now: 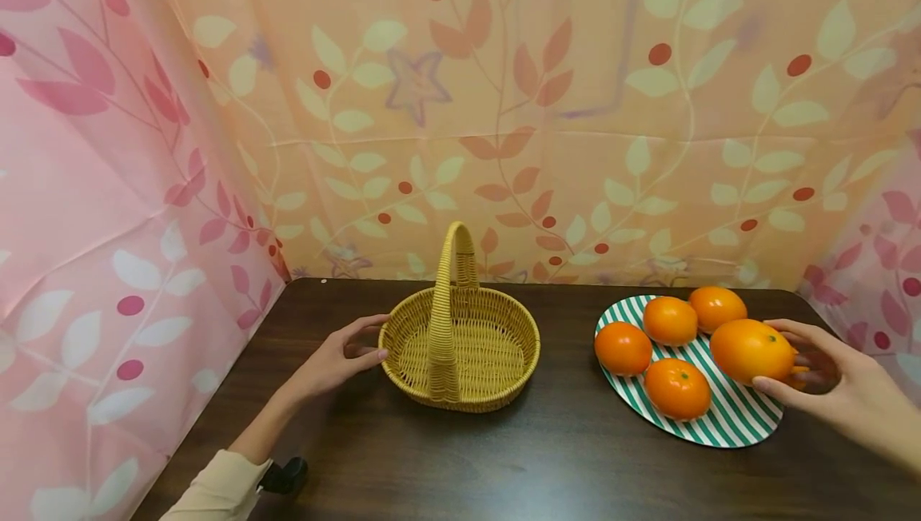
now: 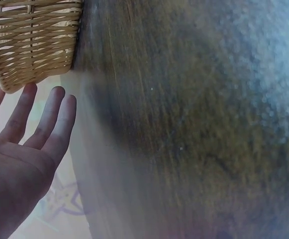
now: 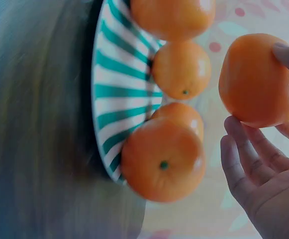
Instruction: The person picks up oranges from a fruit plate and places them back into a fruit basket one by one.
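Observation:
On the left of the table, my left hand (image 1: pixel 334 357) touches the outer left side of a yellow wicker basket (image 1: pixel 531 345) with a tall arched handle. Its fingers are spread and fairly straight, fingertips right at the weave (image 2: pixel 37 47) in the left wrist view. The basket stands upright and its inside is bare. At the right, my right hand (image 1: pixel 835 377) holds an orange (image 1: pixel 751 351) between thumb and fingers, over the right part of a green-and-white striped plate (image 1: pixel 741 425). In the right wrist view this held orange (image 3: pixel 258 82) is raised apart from the others.
Several more oranges (image 1: pixel 678 389) lie on the plate, mostly toward its left and back. Dark wooden table (image 1: pixel 547 457) spreads between basket and plate. A flower-patterned curtain (image 1: pixel 504 105) hangs behind the table and along both sides. A black strap piece (image 1: pixel 284 475) sits at the left wrist.

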The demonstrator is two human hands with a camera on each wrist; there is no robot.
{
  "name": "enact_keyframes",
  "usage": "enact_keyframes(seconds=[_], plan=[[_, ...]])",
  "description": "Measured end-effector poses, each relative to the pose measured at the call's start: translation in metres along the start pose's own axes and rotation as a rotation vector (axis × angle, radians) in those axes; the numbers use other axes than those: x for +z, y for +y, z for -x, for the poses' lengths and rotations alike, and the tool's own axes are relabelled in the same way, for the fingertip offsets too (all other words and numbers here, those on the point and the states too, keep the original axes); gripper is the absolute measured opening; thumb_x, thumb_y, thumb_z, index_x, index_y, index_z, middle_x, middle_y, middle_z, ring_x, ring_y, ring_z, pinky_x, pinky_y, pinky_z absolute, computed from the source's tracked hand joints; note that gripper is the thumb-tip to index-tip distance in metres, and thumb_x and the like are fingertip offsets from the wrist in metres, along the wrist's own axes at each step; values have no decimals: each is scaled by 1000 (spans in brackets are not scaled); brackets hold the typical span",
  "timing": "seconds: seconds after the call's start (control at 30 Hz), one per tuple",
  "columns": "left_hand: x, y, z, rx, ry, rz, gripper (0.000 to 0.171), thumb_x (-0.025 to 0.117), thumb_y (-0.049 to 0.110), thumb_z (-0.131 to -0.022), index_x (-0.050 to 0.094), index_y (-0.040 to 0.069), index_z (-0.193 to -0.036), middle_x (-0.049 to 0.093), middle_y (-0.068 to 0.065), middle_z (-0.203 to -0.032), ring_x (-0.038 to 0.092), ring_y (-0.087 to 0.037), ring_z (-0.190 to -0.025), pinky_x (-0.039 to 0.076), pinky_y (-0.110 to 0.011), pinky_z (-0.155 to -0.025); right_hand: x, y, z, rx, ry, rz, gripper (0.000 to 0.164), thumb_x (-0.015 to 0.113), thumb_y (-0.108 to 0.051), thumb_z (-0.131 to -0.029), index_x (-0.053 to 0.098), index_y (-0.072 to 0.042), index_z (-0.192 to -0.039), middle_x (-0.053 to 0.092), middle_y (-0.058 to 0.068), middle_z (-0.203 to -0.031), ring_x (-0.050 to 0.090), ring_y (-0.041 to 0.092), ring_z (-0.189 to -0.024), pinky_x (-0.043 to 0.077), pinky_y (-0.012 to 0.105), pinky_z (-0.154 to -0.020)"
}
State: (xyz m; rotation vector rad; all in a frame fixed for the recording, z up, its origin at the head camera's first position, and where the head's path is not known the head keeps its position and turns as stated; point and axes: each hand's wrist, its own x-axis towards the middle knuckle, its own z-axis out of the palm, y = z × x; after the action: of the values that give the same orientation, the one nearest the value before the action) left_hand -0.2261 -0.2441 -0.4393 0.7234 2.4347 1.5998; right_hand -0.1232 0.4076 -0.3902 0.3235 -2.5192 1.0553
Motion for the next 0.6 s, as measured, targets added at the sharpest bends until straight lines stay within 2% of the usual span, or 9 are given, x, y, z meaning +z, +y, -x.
enact_keyframes(seconds=[0.17, 0.47, 0.6], plan=[[-1, -1, 0, 10, 7, -5, 59, 71, 10, -97, 45, 2, -151, 49, -28, -143, 66, -36, -110, 56, -34, -88, 7, -13, -12, 12, -58, -63, 70, 86, 3, -79, 54, -8, -141, 59, -5, -122, 66, -1, -93, 54, 15, -72], [-3, -4, 0, 55, 9, -35, 59, 71, 9, -97, 45, 0, -150, 49, -27, -144, 65, -41, -111, 55, -31, -88, 26, -36, -32, -29, -112, -71, 73, 86, -2, -81, 54, -14, -145, 60, -5, -128, 67, 4, -97, 54, 17, -75], [-2, -5, -2, 47, -3, -28, 60, 71, 10, -98, 45, 2, -151, 47, -27, -145, 64, -42, -112, 55, -32, -89, 35, -44, -37, -63, -116, -82, 75, 87, -1, -78, 55, -15, -145, 61, -3, -126, 66, 7, -96, 52, 15, -78]])
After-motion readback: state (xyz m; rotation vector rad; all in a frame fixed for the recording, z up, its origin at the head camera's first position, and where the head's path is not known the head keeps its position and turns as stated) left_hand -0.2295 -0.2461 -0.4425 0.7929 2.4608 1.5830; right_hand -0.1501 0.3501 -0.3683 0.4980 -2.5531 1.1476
